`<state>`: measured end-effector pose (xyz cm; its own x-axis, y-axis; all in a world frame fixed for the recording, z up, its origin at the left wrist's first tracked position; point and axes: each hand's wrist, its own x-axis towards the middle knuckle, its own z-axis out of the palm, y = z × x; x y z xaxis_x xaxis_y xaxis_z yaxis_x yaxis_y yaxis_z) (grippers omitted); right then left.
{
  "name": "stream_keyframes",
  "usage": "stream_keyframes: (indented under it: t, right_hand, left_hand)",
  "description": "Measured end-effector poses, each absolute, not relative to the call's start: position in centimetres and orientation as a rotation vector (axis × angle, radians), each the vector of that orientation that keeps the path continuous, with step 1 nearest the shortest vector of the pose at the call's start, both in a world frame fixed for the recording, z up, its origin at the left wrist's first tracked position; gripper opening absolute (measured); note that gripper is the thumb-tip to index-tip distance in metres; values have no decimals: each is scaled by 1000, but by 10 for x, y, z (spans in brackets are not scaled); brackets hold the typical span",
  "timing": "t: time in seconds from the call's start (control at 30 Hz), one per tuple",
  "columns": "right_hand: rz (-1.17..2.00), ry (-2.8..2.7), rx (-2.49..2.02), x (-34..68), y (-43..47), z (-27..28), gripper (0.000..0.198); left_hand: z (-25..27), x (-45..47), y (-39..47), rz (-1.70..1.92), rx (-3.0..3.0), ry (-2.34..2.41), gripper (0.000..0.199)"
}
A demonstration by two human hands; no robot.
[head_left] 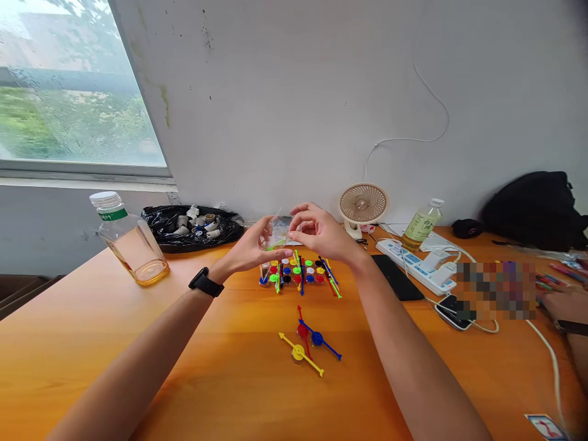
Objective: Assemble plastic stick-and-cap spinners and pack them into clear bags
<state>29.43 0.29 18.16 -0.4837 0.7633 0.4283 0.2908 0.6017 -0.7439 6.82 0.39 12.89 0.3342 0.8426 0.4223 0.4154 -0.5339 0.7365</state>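
In the head view, centre, the left hand (257, 246) pinched a clear bag (278, 229); the right hand (320, 236) curled at its edge, grip impossible to tell! Below, a spinner cluster (287, 278) looked gathered; three loose spinners (298, 352), lower centre, seemingly remained, unobstructed. A bottle (131, 251) stood left, a fan (364, 203) upper right of centre.

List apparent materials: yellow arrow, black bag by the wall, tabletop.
Yellow arrow: likely moulded plastic, uniformly coloured, fairly smooth.
Black bag: probably thin plastic film, glossy, judging by its crinkled highlights.
Tabletop: smooth, soft sheen, wood-like streaks; solid wood or laminate, can't tell.
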Motion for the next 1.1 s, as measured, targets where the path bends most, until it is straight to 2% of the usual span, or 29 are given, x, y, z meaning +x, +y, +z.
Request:
stream_keyframes:
  t: [0.13, 0.23, 0.3, 0.37, 0.47, 0.53, 0.6, 0.73, 0.87, 0.97, 1.1]
  right_hand:
    - [728, -2026, -680, 295, -3, 190, 8]
    - [741, -2035, -620, 298, -3, 192, 10]
    - [746, -2062, -604, 300, -3, 192, 12]
    - [758, -2087, -611, 304, -4, 193, 13]
    - [787, -2090, -675, 311, -6, 193, 9]
    - [790, -2046, -757, 318, -8, 188, 20]
    - [798, -1977, -829, 324, -9, 176, 30]
    - [923, -1923, -913, 332, -13, 131, 36]
    - [1023, -2319, -1012, 330, -28, 83, 30]
    - [1121, -2494, -1151, 324, -36, 62, 24]
    - [1303, -2377, -1204, 321, -34, 51, 18]
  left_hand:
    - [120, 60, 13, 1023, 1772, 670, 99]
    - [102, 62, 17, 855, 1614, 431, 95]
    - [89, 71, 11, 699, 1569, 368, 86]
    - [77, 81, -1, 627, 1550, 381, 68]
    - [69, 87, -23, 694, 1537, 541, 42]
    - [69, 83, -35, 727, 1513, 624, 36]
    - [70, 75, -46, 748, 1492, 666, 34]
    - [69, 60, -59, 910, 1439, 714, 39]
    - [56, 61, -63, 987, 1362, 822, 58]
    - [46, 67, -63, 1016, 1368, 865, 52]
    - [41, 73, -65, 987, 1417, 838, 45]
